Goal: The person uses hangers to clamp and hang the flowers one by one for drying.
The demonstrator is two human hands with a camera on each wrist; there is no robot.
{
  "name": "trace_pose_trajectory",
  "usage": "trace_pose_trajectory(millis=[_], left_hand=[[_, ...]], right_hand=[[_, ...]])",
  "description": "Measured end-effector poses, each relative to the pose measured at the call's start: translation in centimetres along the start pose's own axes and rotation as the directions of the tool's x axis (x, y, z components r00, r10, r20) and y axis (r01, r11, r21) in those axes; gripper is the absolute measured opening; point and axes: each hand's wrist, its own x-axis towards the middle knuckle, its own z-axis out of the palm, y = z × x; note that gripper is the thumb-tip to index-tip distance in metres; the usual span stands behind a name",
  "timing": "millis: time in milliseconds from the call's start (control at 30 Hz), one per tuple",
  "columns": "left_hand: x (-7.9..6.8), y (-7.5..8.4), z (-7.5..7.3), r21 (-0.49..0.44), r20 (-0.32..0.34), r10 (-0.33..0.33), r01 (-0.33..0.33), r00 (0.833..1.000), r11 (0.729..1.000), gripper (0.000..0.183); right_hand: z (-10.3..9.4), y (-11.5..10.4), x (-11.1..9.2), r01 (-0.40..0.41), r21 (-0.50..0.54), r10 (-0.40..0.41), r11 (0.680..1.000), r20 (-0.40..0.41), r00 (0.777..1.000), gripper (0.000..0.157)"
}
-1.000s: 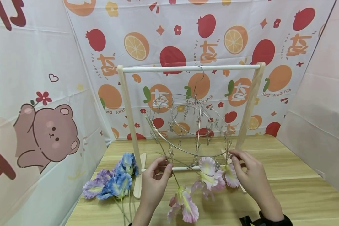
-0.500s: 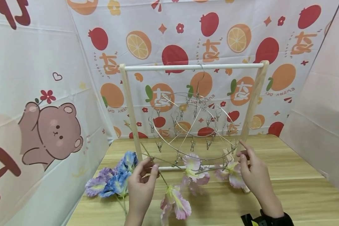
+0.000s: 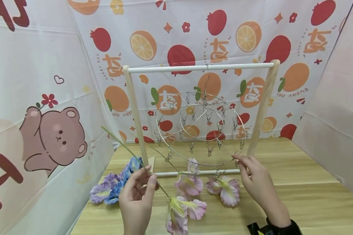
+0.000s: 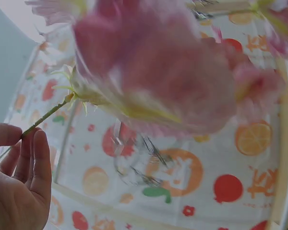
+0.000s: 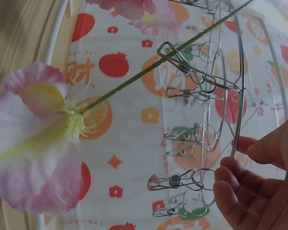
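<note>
Student: What are the hands doing here?

Tutor: The left hand (image 3: 138, 199) is pinching the slim green stem of a pink-and-white artificial flower with ruffled petals (image 3: 179, 212), which is slanting blossom-down, in front of and below the round silver wire hanger with dangling clips (image 3: 206, 110). The right hand (image 3: 257, 179) is gripping that hanger's outer rim.

Student: What could be going wrong from here?

Tutor: The hanger is hanging by one hook from the slender white rail (image 3: 170, 69), so any uneven pull on the rim is likely risking a swing or tilt. A second pink flower (image 3: 229, 192) is depending on a small silver wire clip (image 5: 185, 68); a jolt is probably threatening to work its stem loose.

Student: And the held stem?

Tutor: Its long free end is projecting past the pale wooden left post (image 3: 134, 107), so carrying it rightward is inviting a snag there.
</note>
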Motion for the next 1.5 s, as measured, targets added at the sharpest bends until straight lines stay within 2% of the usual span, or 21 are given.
trace_pose_trajectory(millis=[67, 200, 300, 433, 533, 600, 733, 833, 933, 1067, 1133, 1200, 1267, 1333, 1433, 1500], left_hand=[[-0.1, 0.4, 0.3, -0.057, 0.022, 0.062, -0.061, 0.998, 0.997, 0.025], [-0.3, 0.9, 0.9, -0.087, 0.047, 0.131, -0.127, 0.99, 0.988, 0.026], [-0.6, 1.1, 1.5, -0.047, 0.07, 0.147, -0.144, 0.987, 0.989, 0.025], [-0.9, 1.1, 2.2, 0.001, 0.085, 0.222, -0.223, 0.971, 0.975, 0.027], [-1.1, 1.1, 2.6, 0.02, 0.095, 0.235, -0.238, 0.967, 0.971, 0.028], [-1.3, 0.9, 3.0, 0.007, 0.116, 0.218, -0.221, 0.969, 0.975, 0.028], [-1.6, 0.1, 4.0, -0.012, 0.179, 0.135, -0.136, 0.975, 0.991, 0.027], [-1.9, -0.8, 4.9, -0.013, 0.212, 0.052, -0.051, 0.976, 0.999, 0.025], [-2.2, -1.8, 5.7, 0.003, 0.227, -0.062, 0.063, 0.972, 0.998, 0.021], [-2.7, -2.7, 6.2, 0.03, 0.227, -0.205, 0.204, 0.952, 0.979, 0.019], [-2.8, -3.1, 6.4, 0.038, 0.229, -0.234, 0.231, 0.945, 0.972, 0.019], [-2.9, -3.3, 6.4, 0.039, 0.233, -0.241, 0.239, 0.942, 0.97, 0.018], [-2.9, -3.5, 6.5, 0.032, 0.243, -0.238, 0.237, 0.941, 0.971, 0.018], [-2.8, -3.6, 6.6, 0.026, 0.249, -0.242, 0.243, 0.938, 0.97, 0.018], [-2.7, -3.8, 6.8, 0.018, 0.255, -0.248, 0.252, 0.935, 0.968, 0.017], [-2.6, -4.0, 6.9, 0.008, 0.26, -0.262, 0.269, 0.929, 0.963, 0.017]], right_hand=[[0.1, -0.5, 0.0, 0.026, 0.011, -0.026, 1.0, -0.005, 1.0, 0.028], [0.4, -1.7, -0.2, 0.084, 0.032, -0.083, 0.996, -0.016, 0.996, 0.027], [0.8, -2.7, -0.2, 0.126, 0.027, -0.125, 0.992, -0.028, 0.992, 0.025], [1.3, -3.8, -0.1, 0.162, 0.02, -0.161, 0.987, -0.039, 0.986, 0.025], [1.8, -4.4, -0.1, 0.181, 0.02, -0.181, 0.983, -0.035, 0.983, 0.025], [2.0, -4.9, -0.1, 0.191, 0.018, -0.19, 0.981, -0.027, 0.981, 0.025], [2.6, -5.8, 0.0, 0.226, 0.043, -0.226, 0.973, -0.009, 0.974, 0.029], [2.9, -6.1, 0.0, 0.26, 0.126, -0.26, 0.957, -0.014, 0.966, 0.035], [2.8, -5.9, -0.4, 0.268, 0.224, -0.261, 0.937, -0.06, 0.964, 0.037], [2.1, -4.9, -1.2, 0.192, 0.274, -0.147, 0.942, -0.177, 0.973, 0.023], [1.7, -4.4, -1.5, 0.107, 0.284, -0.044, 0.953, -0.22, 0.975, 0.016], [1.3, -3.9, -1.7, -0.011, 0.302, 0.075, 0.953, -0.202, 0.977, 0.014], [1.1, -3.5, -1.7, -0.128, 0.334, 0.178, 0.934, -0.121, 0.977, 0.013], [0.9, -3.2, -1.5, -0.223, 0.358, 0.238, 0.907, 0.001, 0.971, 0.02], [1.1, -2.9, -1.0, -0.287, 0.394, 0.232, 0.873, 0.182, 0.955, 0.034], [1.4, -2.8, -0.8, -0.299, 0.411, 0.207, 0.861, 0.253, 0.945, 0.032]])
